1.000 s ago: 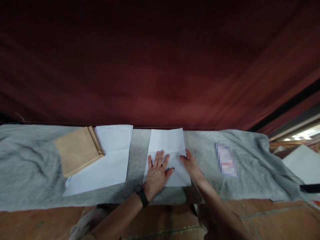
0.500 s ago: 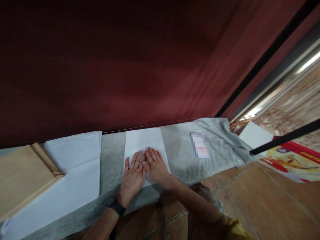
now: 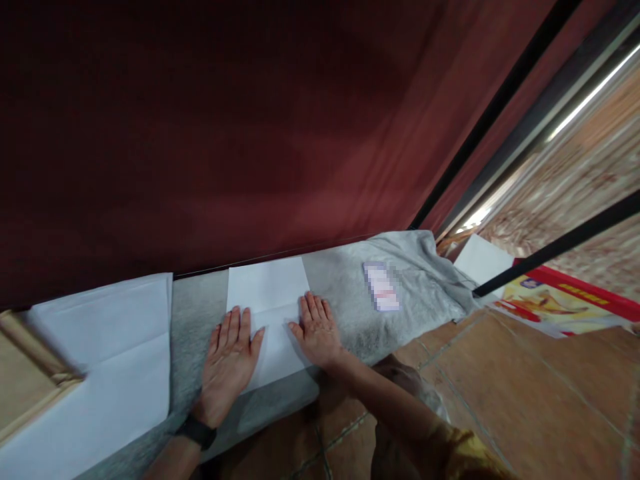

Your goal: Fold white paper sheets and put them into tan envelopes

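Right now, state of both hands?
Left hand: open on the white sheet, left side, gripping nothing.
Right hand: open on its right side, gripping nothing.

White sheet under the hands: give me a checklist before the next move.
1. Left hand over the white sheet's left edge: ok.
2. Right hand over its right edge: ok.
3. Sheet free of creases: not ok, one runs across.
4. White paper stack apart from the sheet: ok, grey cloth shows between.
5. Brown paper bundle wholly in view: not ok, cut off at left.
6. Pixelated item's identity: cannot tell.
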A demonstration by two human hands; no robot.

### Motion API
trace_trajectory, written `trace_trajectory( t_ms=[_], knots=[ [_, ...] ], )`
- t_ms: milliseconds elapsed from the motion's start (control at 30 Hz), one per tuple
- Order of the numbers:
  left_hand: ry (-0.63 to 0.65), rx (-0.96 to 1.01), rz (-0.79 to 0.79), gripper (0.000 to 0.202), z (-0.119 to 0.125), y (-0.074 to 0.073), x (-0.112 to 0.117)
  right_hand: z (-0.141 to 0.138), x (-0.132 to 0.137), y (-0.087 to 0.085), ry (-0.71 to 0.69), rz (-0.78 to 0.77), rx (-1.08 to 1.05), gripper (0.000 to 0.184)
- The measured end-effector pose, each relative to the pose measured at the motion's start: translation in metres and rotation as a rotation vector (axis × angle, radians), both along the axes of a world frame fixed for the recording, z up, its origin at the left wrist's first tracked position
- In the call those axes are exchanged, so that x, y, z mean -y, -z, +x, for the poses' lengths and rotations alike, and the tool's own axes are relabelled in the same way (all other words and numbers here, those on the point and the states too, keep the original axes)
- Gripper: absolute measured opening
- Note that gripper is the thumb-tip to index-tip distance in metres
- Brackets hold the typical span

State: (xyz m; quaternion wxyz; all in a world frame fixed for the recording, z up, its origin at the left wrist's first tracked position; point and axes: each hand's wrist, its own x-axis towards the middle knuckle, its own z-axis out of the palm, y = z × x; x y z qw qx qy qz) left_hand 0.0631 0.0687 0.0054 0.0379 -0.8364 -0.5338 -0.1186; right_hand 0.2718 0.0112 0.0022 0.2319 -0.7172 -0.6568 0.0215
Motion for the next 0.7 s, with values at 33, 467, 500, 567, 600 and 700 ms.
trace_trajectory(
  t_ms=[33,467,500,567,600,700],
  knots=[
    [-0.019,-0.005,0.001,0.071,0.000,-0.002,0.000,0.003,0.002,-0.001,0.016,-0.002,-0.006,0.070],
    [0.272,0.030,0.076,0.063,0.023,0.006,0.046,-0.040,0.022,-0.004,-0.212,0.101,0.053,0.064],
    [0.269,0.030,0.086,0.062,0.021,0.008,0.046,-0.038,0.023,-0.001,-0.209,0.108,0.063,0.065],
    [0.272,0.032,0.103,0.060,0.018,0.009,0.045,-0.031,0.025,0.005,-0.201,0.117,0.082,0.066],
    [0.273,0.035,0.104,0.060,0.016,0.008,0.044,-0.025,0.026,0.006,-0.196,0.115,0.088,0.068],
    [0.232,0.053,0.081,0.061,0.010,0.000,0.042,-0.011,0.030,0.004,-0.152,0.071,0.097,0.070]
  ],
)
